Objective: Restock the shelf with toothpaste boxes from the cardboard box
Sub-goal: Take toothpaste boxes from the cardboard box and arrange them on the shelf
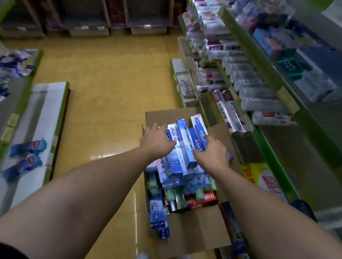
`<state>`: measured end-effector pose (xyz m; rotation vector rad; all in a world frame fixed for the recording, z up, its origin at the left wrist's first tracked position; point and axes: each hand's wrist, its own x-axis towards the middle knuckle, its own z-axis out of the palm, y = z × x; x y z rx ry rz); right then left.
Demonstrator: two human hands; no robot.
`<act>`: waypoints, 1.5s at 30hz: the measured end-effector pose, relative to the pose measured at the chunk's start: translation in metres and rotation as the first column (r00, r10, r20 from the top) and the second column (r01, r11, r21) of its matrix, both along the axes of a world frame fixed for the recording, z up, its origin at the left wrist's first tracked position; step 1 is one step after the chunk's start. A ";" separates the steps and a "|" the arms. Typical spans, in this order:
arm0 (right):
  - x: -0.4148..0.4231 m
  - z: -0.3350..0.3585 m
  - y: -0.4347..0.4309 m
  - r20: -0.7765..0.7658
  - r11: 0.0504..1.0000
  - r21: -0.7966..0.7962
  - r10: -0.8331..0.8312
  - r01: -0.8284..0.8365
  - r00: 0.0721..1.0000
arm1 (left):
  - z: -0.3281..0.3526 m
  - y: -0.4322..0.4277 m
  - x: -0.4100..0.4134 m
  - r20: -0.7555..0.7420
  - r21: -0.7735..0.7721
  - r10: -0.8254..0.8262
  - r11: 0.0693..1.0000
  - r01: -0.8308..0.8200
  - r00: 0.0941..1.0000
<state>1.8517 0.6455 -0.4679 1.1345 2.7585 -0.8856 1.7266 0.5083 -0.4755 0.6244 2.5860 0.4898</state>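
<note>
Gathering a bundle of blue toothpaste boxes [183, 147] off the top of the one open cardboard box [194, 229] at lower centre-right: left hand [156, 142] pressing one side with fingers spread, right hand [213, 154] curling over the other. Seemingly picking up; next calling for an even squeeze, a lift, a turn toward the shelf [43, 109] at left. Counting about four clamped, two shelved boxes [26, 158] lying lower left, the heap beneath too jumbled for counting

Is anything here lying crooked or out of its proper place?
Yes. The toothpaste boxes in the cardboard box lie heaped at crossed angles, not in rows. Two blue boxes on the low left shelf lie askew, each at its own angle.
</note>
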 end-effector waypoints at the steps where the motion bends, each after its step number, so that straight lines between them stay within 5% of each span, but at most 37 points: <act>1: -0.006 -0.004 0.002 -0.002 1.000 -0.017 0.009 -0.009 1.000 | -0.004 0.002 -0.001 0.012 0.013 0.016 1.000 -0.016 1.000; 12: -0.044 -0.062 0.022 0.062 0.978 -0.156 0.149 -0.138 0.987 | -0.047 0.020 0.005 0.188 0.113 0.277 0.947 -0.301 0.942; 27: -0.056 -0.060 0.033 0.188 0.971 -0.240 0.055 -0.008 0.981 | -0.042 0.024 -0.003 0.309 0.092 0.414 0.883 -0.460 0.856; 39: -0.052 0.035 0.036 -0.144 0.944 -0.311 -0.159 0.108 0.977 | 0.055 0.029 -0.024 0.244 0.349 0.352 0.837 -0.421 0.903; 45: -0.022 0.080 0.036 -0.276 0.948 -0.216 -0.290 0.235 0.916 | 0.100 0.047 -0.011 0.209 0.498 0.236 0.809 -0.311 0.949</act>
